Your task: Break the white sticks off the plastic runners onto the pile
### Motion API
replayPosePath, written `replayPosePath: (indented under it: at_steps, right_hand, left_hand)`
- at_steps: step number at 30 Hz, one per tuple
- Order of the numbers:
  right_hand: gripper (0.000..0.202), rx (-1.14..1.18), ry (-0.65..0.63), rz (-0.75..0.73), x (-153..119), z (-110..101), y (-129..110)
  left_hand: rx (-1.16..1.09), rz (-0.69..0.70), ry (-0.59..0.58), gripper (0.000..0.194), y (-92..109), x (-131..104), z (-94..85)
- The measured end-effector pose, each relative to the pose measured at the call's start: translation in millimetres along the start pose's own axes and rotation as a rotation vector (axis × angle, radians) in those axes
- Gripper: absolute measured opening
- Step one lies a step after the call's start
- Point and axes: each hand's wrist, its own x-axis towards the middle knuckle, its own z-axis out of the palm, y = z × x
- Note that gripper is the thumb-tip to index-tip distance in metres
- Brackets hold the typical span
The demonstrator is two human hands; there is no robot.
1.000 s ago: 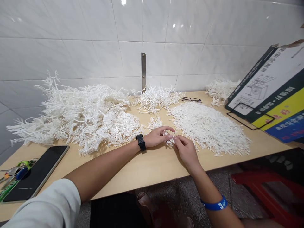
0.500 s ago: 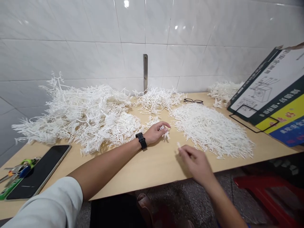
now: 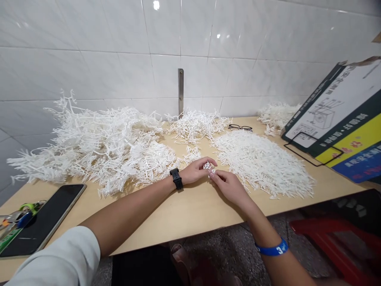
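My left hand [image 3: 195, 171], with a black watch on its wrist, is closed around a small white branched plastic sprue [image 3: 207, 165] above the table. The fingertips of my right hand [image 3: 228, 184] pinch at the same sprue, close against the left thumb; what exactly they grip there is too small to make out. Left of the hands lies a large tangled heap of white branched sprues [image 3: 119, 139]. A wide, flat pile of small loose white plastic pieces [image 3: 262, 163] spreads to the right of my right hand.
A smaller sprue heap [image 3: 196, 125] lies by the wall, with eyeglasses [image 3: 240, 127] beside it. Another white pile [image 3: 278, 115] sits at the back right, near a printed cardboard box [image 3: 336, 119]. A phone [image 3: 44, 220] and keys [image 3: 18, 218] lie front left; a red stool [image 3: 330, 234] stands below the table.
My right hand has moved left and up from above the bare table front to meet my left hand at the sprue. The left hand stays nearly in place.
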Motion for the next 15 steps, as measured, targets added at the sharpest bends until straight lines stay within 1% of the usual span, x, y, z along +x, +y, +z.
replayPosePath:
  at_steps: [3,7,10,12,15]
  right_hand:
    - [0.038,0.098,-0.001,-0.027,0.4,3.4,4.9]
    - [0.035,0.139,0.079,-0.073,-3.0,-0.2,8.8]
    - [0.033,0.181,0.127,-0.082,-5.4,-1.0,9.8]
    - [0.033,0.198,0.142,-0.076,-6.1,-0.6,10.8]
    - [0.032,0.192,0.121,-0.072,-6.1,0.3,11.9]
  left_hand:
    - [-0.013,-0.021,-0.018,0.031,-3.4,1.1,1.5]
    - [0.018,-0.065,-0.045,0.037,-3.7,0.7,6.1]
    - [0.075,-0.067,-0.064,0.041,-0.1,-1.4,8.5]
    - [0.161,-0.051,-0.041,0.041,2.0,-2.7,8.9]
    - [0.294,0.019,0.031,0.033,2.6,-3.2,8.8]
